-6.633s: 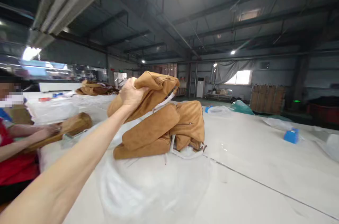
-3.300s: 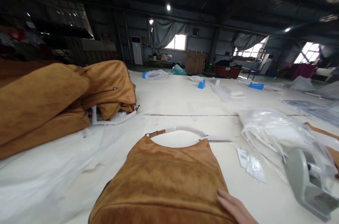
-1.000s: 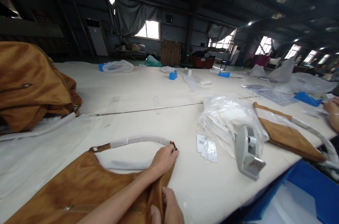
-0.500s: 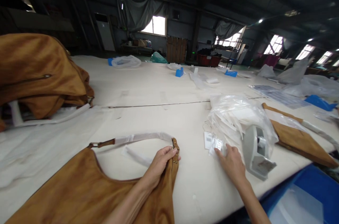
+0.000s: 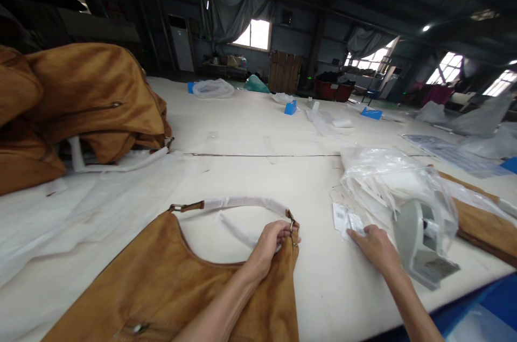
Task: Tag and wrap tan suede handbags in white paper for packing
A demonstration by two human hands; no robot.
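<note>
A brown suede-like handbag (image 5: 161, 277) lies on the table in front of me, its shoulder strap (image 5: 242, 202) wrapped in white material. My left hand (image 5: 270, 245) grips the bag's right corner, where a metal ring joins the strap; some fingertips are hidden behind it. Farther right, my right hand (image 5: 375, 248) has thumb and forefinger on a small clear plastic packet (image 5: 354, 222). Beside that packet lies a white barcode tag (image 5: 339, 216) with a thin string. A zip with a metal pull (image 5: 138, 328) shows low on the bag.
A grey tape dispenser (image 5: 420, 245) stands right of my right hand, before a clear plastic bag (image 5: 379, 169) of white strips. Another brown bag (image 5: 480, 223) lies at the right edge. Brown bags (image 5: 92, 94) are piled at left. Blue holders (image 5: 291, 107) sit farther back.
The view has swung left, so everything sits farther right in the picture, and more of the handbag's front shows. Both hands keep to the same places, at the strap ring and the packet.
</note>
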